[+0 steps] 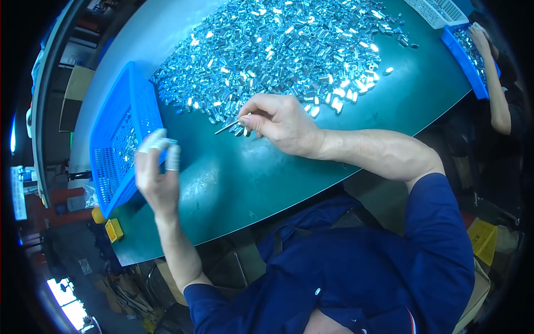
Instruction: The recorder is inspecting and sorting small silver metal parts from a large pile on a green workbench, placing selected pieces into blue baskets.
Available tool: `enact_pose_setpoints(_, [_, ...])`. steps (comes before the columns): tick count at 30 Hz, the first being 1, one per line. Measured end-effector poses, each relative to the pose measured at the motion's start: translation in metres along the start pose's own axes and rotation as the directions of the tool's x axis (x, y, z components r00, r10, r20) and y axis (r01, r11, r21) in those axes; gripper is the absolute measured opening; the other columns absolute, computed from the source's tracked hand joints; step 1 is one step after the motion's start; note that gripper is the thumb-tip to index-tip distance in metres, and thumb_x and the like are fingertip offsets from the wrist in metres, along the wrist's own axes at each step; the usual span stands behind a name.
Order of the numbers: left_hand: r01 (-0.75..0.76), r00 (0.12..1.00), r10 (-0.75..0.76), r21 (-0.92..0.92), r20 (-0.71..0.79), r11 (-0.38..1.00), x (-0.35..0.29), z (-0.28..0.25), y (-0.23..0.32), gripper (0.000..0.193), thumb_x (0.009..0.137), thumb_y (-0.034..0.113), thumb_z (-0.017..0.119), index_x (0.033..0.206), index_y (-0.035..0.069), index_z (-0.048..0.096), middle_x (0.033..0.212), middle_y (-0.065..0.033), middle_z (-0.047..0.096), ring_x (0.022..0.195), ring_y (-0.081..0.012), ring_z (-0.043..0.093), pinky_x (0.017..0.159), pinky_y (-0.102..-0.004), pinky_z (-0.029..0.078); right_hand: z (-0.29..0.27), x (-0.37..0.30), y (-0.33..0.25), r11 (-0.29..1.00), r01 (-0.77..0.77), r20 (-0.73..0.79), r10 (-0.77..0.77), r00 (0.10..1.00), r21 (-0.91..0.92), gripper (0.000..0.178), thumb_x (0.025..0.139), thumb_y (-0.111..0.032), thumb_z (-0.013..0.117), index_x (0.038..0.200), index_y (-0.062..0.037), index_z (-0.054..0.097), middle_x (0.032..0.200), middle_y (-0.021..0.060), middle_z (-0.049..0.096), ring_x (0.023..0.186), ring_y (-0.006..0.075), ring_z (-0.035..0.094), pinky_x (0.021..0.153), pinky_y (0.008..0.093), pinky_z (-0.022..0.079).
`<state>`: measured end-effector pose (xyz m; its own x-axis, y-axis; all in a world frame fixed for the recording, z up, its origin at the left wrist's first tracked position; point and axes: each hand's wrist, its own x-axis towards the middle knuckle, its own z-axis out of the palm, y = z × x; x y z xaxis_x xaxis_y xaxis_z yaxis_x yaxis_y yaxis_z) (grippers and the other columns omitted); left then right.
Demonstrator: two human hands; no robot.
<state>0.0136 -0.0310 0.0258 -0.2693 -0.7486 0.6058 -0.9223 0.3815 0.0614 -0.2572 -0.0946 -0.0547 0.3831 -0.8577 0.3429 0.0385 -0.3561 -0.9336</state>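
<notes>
My right hand (286, 123) is closed in a pinch on a thin metal rod (226, 127), which points left and slightly down above the table. Just beyond that hand spreads a broad heap of small shiny metal sleeve-like pieces (267, 50), and a few lie right beneath its fingers. My left hand (157, 175), with white coverings on some fingertips, is raised at the near right side of a blue slotted plastic basket (111, 161). Its thumb and forefinger curl together; whatever is between them is too blurred to name. More metal pieces lie inside the basket.
The green tabletop (239, 189) has its near edge running diagonally before my body. A small yellow box (114, 230) stands at the left corner. Far right, another person's hand (481, 42) is at a blue bin (473, 75), beside a white basket (439, 14).
</notes>
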Motion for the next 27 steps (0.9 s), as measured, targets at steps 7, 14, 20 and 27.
enact_pose_setpoints(7, [0.078,0.993,-0.073,0.056,-0.092,0.995,0.010,0.003,-0.008,0.027,0.090,0.005,0.077,0.116,0.001,0.073,0.119,-0.0155,0.073,0.112,-0.0317,0.068,0.099,-0.0422,0.052,-0.002,-0.001,-0.002,0.997,-0.067,0.011,0.066,0.998,0.043,0.014,0.101,-0.013,0.069,0.105,-0.0001,0.071,0.089,0.0066,0.072,0.074,0.0093,0.068,0.064,0.0261,0.055])
enact_pose_setpoints(14, [0.272,0.925,-0.221,-0.131,0.309,0.953,-0.017,0.082,0.007,0.030,0.088,0.009,0.078,0.118,0.006,0.073,0.121,-0.0165,0.069,0.113,-0.0339,0.065,0.096,-0.0421,0.053,0.002,0.000,0.000,0.991,-0.104,0.022,0.102,0.995,0.081,0.014,0.100,-0.013,0.070,0.104,-0.0001,0.071,0.087,0.0068,0.072,0.072,0.0089,0.067,0.064,0.0262,0.054])
enact_pose_setpoints(20, [0.354,0.923,-0.309,-0.187,0.231,0.916,-0.027,0.085,-0.005,0.021,0.087,0.011,0.079,0.105,0.002,0.071,0.125,-0.0183,0.068,0.117,-0.0355,0.065,0.098,-0.0434,0.053,-0.002,-0.001,0.000,0.992,-0.106,0.033,0.104,0.994,0.073,0.014,0.099,-0.013,0.070,0.104,0.0002,0.071,0.086,0.0071,0.072,0.071,0.0088,0.066,0.063,0.0266,0.053])
enact_pose_setpoints(27, [0.355,0.918,-0.321,-0.127,0.232,0.926,-0.034,0.089,-0.010,0.024,0.086,0.011,0.080,0.107,0.002,0.071,0.130,-0.0198,0.067,0.119,-0.0370,0.063,0.102,-0.0453,0.050,0.000,0.000,0.003,0.992,-0.118,0.045,0.116,0.992,0.050,0.015,0.100,-0.013,0.070,0.105,0.0000,0.071,0.086,0.0057,0.070,0.071,0.0080,0.064,0.062,0.0263,0.052])
